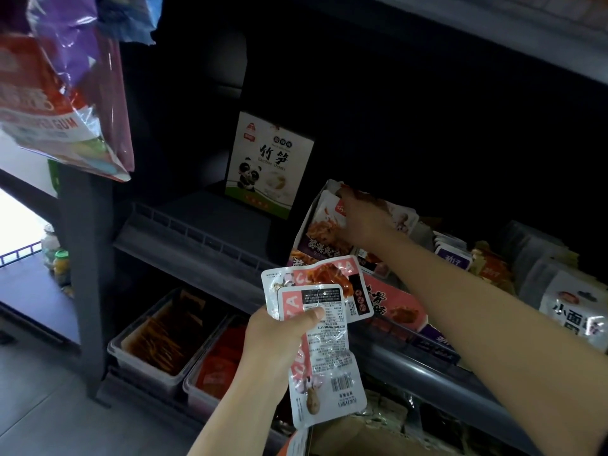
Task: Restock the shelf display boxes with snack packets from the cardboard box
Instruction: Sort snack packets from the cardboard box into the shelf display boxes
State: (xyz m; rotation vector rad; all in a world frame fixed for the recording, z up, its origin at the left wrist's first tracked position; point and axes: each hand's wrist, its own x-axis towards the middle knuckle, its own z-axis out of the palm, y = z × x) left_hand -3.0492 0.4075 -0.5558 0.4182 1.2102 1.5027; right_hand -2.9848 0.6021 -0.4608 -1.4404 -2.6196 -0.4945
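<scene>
Your left hand has a little fan of snack packets pinched, thumb across the front and fingers curled behind, so it's basically acting as the magazine while the other hand does the loading. Your right hand is reaching into the tilted display box up on the shelf, fingers down among the packets already in there; can't tell if it's pinching one or just nudging them flat. The held packets sit just below and in front of that display box, probably so refills are a short hop. Beside that box, farther from the shelf's empty end, are more packets. The panda carton stands just past it on the empty side. The cardboard box is well below it, under your left wrist.
</scene>
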